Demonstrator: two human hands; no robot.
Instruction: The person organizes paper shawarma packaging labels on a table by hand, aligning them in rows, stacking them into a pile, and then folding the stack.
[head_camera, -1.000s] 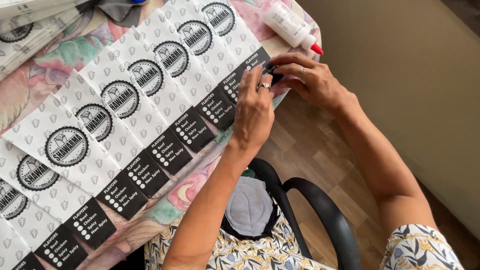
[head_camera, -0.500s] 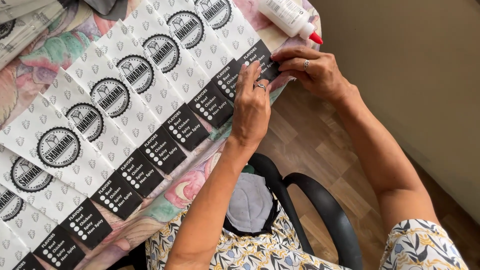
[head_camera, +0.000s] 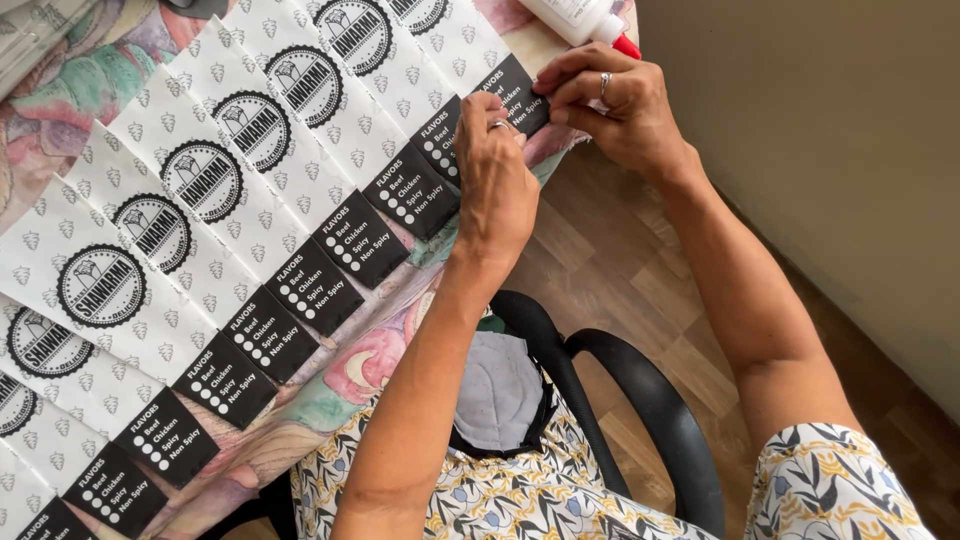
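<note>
Since a second ago both my hands have crept up the table edge, closer to the glue bottle (head_camera: 575, 15). My left hand (head_camera: 497, 185) lies flat, fingers together, pressing the black end of the last paper bag (head_camera: 455, 45) in the overlapping row. My right hand (head_camera: 612, 105) pinches that bag's dark corner between thumb and fingertips, right at the edge of the flowered tablecloth (head_camera: 330, 385). To do this well, I judge I should keep the left palm firm so the row stays put, and fold the corner squarely.
</note>
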